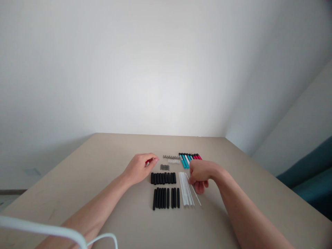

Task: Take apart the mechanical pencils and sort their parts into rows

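Note:
My left hand [141, 166] is closed in a pinch above the left of the rows, with a small red piece [148, 161] showing between its fingers. Most of that piece is hidden, perhaps a pen barrel. My right hand [201, 173] pinches a thin white pen refill [196, 195], which slants away from its row. Just left of it lie several more white refills [184, 190], side by side. Behind my right hand is a row of teal, white and red pen barrels [184, 160], partly covered by it.
Two rows of short black tubes, an upper row [163, 178] and a lower row [162, 198], lie between my arms. Beyond are springs [171, 157], clear small parts [173, 161] and small grey parts [164, 167]. A white curved frame [46, 228] crosses the lower left. Wall stands behind the table [124, 141].

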Demonstrator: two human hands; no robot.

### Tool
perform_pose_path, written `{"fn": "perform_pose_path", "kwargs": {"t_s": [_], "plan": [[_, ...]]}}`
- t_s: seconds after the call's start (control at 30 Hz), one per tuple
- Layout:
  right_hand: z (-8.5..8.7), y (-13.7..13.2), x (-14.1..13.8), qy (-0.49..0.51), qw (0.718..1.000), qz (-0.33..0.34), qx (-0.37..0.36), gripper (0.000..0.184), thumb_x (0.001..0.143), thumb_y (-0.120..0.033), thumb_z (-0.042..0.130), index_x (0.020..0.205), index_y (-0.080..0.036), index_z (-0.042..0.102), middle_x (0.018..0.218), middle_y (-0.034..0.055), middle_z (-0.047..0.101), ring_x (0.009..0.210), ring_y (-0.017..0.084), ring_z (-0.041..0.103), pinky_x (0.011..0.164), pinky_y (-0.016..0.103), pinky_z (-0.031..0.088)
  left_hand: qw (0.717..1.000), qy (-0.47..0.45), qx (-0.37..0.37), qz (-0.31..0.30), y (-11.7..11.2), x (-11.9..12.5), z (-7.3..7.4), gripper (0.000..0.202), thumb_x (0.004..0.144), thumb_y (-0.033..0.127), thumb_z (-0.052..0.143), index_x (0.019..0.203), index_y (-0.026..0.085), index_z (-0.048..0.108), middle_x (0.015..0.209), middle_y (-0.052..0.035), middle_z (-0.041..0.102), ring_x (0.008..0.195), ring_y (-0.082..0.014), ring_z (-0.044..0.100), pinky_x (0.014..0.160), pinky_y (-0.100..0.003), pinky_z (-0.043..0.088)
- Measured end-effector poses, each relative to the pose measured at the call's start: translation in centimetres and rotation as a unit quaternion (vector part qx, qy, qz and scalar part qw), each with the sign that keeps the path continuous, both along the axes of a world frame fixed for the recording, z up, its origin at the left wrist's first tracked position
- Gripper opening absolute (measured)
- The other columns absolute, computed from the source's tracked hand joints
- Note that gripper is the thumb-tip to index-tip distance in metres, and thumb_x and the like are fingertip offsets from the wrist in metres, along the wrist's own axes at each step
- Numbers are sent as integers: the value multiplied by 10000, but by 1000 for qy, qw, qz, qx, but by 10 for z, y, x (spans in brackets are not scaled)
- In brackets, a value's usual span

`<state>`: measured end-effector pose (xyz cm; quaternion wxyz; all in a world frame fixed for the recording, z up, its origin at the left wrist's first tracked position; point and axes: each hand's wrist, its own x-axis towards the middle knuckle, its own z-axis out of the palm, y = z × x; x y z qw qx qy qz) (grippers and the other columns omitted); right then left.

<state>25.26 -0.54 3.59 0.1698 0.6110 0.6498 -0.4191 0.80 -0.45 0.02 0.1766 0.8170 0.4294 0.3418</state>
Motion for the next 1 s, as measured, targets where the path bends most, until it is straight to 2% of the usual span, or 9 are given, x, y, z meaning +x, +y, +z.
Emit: {"fn": "perform_pose_path", "kwargs": {"t_s": [0.27,0.53,0.7,0.9,1.0], "plan": [[2,1,-3,9,1000,21,4,154,672,-147,477,550,-106,563,674,106,707,542,159,662,374,185,302,1000,2,4,2,0,-1,0,256,886,310,452,868,187,676,686,6,662,571,-104,536,544,-195,400],[0,3,-5,8,1000,9,16,139,658,-130,465,550,-119,552,615,88,683,512,156,644,376,187,302,1000,3,9,2,1,0,-1,248,883,305,457,864,187,675,681,8,660,572,-104,541,549,-195,401],[-1,2,-4,12,1000,3,23,136,646,-122,468,556,-131,568,514,28,620,428,117,576,367,180,277,1000,3,5,0,1,-1,-1,253,883,307,453,863,188,674,682,8,659,568,-102,537,546,-194,400],[1,1,-3,12,994,0,112,136,615,-138,499,510,-138,586,398,-14,512,338,86,446,376,196,324,1000,4,1,-1,0,0,1,263,877,291,439,850,184,677,678,0,654,566,-104,521,544,-196,389],[5,-1,-4,49,989,25,134,132,615,-174,514,503,-149,580,349,-43,442,310,73,387,380,198,333,999,35,-12,-27,-3,-3,7,247,845,269,464,747,169,668,626,1,621,540,-100,493,532,-200,368]]}}
